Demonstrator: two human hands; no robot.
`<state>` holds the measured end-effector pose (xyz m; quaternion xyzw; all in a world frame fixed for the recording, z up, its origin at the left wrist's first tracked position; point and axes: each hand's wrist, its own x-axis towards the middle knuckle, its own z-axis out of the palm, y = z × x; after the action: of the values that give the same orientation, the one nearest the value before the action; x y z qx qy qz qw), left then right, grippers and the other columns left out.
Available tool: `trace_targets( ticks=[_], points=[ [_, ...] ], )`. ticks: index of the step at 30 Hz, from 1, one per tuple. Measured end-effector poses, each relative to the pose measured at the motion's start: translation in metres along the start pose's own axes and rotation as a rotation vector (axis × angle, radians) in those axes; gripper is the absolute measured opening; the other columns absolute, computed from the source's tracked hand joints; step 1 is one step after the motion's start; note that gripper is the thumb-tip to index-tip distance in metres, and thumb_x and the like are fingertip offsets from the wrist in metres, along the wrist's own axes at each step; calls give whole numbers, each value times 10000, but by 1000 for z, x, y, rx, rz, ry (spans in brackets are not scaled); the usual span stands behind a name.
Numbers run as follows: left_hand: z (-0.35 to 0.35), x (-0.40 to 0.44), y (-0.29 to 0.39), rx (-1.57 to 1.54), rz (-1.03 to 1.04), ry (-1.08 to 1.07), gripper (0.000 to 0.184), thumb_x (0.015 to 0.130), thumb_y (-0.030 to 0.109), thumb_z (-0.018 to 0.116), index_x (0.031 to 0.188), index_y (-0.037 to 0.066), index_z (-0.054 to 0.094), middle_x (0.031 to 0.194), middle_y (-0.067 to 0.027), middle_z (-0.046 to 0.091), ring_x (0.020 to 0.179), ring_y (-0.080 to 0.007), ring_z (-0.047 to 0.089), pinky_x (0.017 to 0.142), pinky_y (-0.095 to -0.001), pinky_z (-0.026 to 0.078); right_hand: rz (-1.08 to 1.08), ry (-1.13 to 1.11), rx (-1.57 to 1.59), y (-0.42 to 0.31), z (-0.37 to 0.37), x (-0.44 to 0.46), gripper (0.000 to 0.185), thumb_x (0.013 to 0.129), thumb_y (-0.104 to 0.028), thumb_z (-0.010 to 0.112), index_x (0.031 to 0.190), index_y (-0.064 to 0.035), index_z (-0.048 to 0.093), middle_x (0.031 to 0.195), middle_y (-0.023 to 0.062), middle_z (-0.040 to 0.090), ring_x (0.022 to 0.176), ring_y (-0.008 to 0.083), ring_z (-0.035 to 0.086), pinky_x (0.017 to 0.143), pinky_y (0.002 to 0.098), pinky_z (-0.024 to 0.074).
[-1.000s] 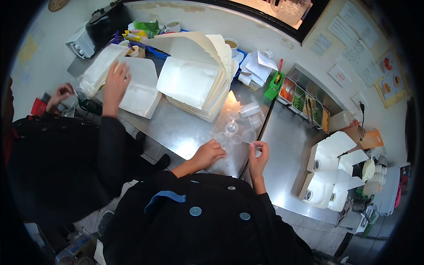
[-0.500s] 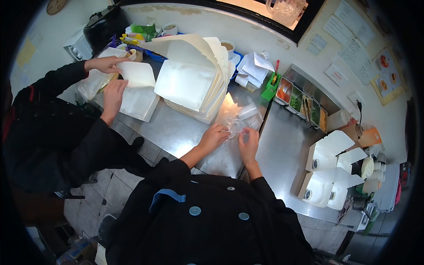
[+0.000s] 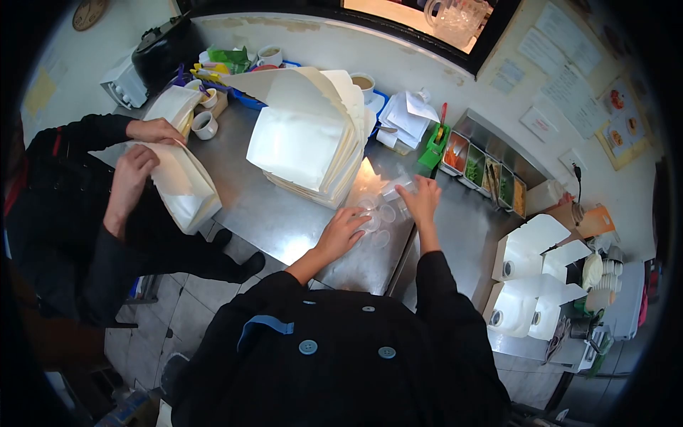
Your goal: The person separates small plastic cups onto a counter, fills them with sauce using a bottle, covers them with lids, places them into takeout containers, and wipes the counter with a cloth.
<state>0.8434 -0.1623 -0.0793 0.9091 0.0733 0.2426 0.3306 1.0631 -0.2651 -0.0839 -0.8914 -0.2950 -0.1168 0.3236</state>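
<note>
Several small clear plastic cups [image 3: 386, 213] stand loosely grouped on the steel counter in front of me. My left hand [image 3: 341, 233] rests at their left side, fingers stretched out and fingertips touching one of them. Just behind the group, my right hand [image 3: 422, 199] has its thumb and fingers closed on a stack of clear plastic cups [image 3: 393, 189]; the fingers partly cover the stack. A tall pile of flat white cardboard boxes [image 3: 295, 149] stands to the left of my hands.
At the left, a co-worker's hands [image 3: 135, 167] fold a white cardboard box [image 3: 186, 188]. Metal tubs of cut vegetables [image 3: 473, 167] line the back right, beside a green holder [image 3: 432, 146] and papers [image 3: 409, 117]. Open white boxes [image 3: 512, 306] stand on the right.
My right hand has moved up and right to the stack of cups. My left hand's fingers have spread, and the loose cups lie further apart. The co-worker's box has moved left, showing a white cup.
</note>
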Motion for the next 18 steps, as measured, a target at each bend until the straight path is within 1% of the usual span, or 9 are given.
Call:
trace_targets(
  ticks=[3, 6, 9, 11, 12, 15, 18],
  points=[
    [-5, 6, 8, -44, -26, 28, 381, 767, 54, 675, 1140, 98, 608, 1191, -106, 518, 1102, -302, 488, 945, -386, 420, -3, -211, -12, 24, 29, 16, 480, 650, -388, 801, 939, -32, 662, 1059, 121, 576, 1028, 333, 513, 886, 439, 423],
    [-14, 15, 19, -105, -41, 77, 397, 754, 50, 676, 1142, 86, 598, 1181, -115, 514, 1104, -314, 487, 947, -388, 411, 47, -272, 342, 58, 40, 26, 449, 629, -314, 832, 927, -22, 665, 1054, 130, 587, 973, 289, 565, 834, 385, 460],
    [-13, 31, 20, -155, -11, 170, 468, 750, 106, 712, 1194, 83, 564, 1190, -118, 513, 1096, -312, 505, 952, -377, 419, 157, -197, 562, 66, 17, 26, 360, 641, -191, 830, 906, -14, 663, 1050, 120, 595, 916, 239, 590, 794, 332, 472],
    [-12, 45, 28, -335, -147, 154, 517, 761, 162, 734, 1227, 66, 531, 1204, -114, 512, 1108, -284, 514, 949, -375, 433, 123, -202, 677, 47, -14, 19, 309, 658, -136, 811, 897, -15, 658, 1079, 117, 595, 930, 216, 584, 797, 326, 472],
    [-11, 53, 31, -423, -213, 150, 546, 766, 190, 745, 1243, 57, 514, 1212, -112, 512, 1115, -270, 518, 948, -374, 440, 99, -203, 736, 33, -33, 19, 285, 666, -109, 801, 893, -16, 655, 1093, 116, 595, 936, 205, 581, 798, 324, 472],
    [-8, 69, 31, -766, -339, 70, 626, 754, 305, 777, 1223, 0, 495, 1168, -136, 546, 1023, -213, 572, 843, -339, 491, -230, -275, 760, -17, -95, 5, 245, 674, -93, 790, 862, -18, 652, 1144, 124, 588, 987, 225, 585, 829, 340, 476],
    [-52, 74, 68, -949, -389, -278, 689, 764, 330, 774, 1257, -11, 433, 1100, -135, 576, 966, -189, 597, 774, -300, 518, -409, -205, 595, -90, -162, -21, 208, 681, -99, 786, 820, -20, 654, 1174, 128, 582, 1044, 253, 580, 867, 354, 468]
  ],
)
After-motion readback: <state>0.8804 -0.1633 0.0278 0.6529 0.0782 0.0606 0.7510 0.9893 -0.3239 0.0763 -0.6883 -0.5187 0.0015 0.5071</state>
